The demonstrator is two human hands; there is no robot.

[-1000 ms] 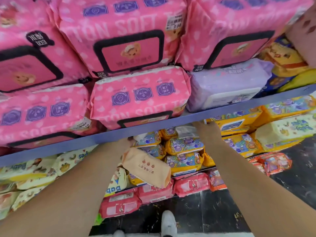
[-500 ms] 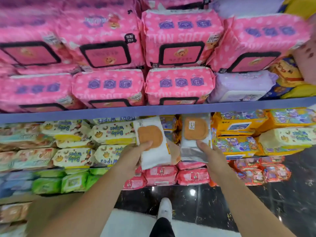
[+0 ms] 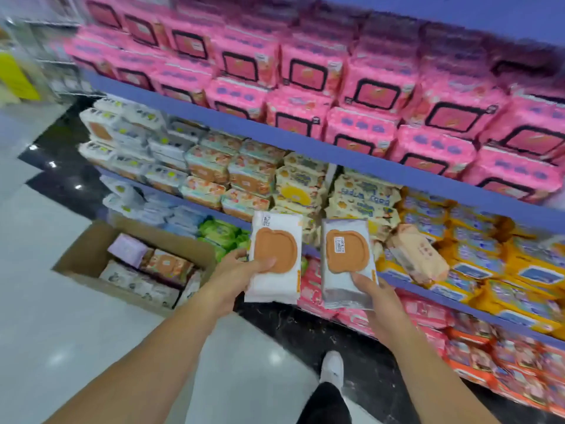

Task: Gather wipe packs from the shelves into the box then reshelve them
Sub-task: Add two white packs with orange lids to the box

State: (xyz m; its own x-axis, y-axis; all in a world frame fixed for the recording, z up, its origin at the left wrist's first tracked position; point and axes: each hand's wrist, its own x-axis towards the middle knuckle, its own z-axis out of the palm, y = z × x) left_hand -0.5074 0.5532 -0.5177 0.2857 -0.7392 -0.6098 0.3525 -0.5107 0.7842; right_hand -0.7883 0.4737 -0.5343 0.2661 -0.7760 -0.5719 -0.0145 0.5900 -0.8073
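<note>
Two packs held up before shelves [image 3: 360,159], cardboard box [image 3: 88,255] of packs on floor at left, left hand [image 3: 235,275] gripping white wipe pack [image 3: 274,255], thumb on orange lid, right hand [image 3: 374,296] gripping silver wipe pack [image 3: 347,266], pink packs [image 3: 360,87] above.

A flat white wipe pack [image 3: 275,246] with a rounded orange lid stands upright in the grip of the left hand [image 3: 229,276], thumb on the lid. Just right of it, a silver wipe pack [image 3: 347,252] with the same orange lid stands upright, pinched at its lower edge by the right hand [image 3: 379,307]. The open brown cardboard box [image 3: 84,252], part-filled with packs, sits below-left of the left grip.
</note>
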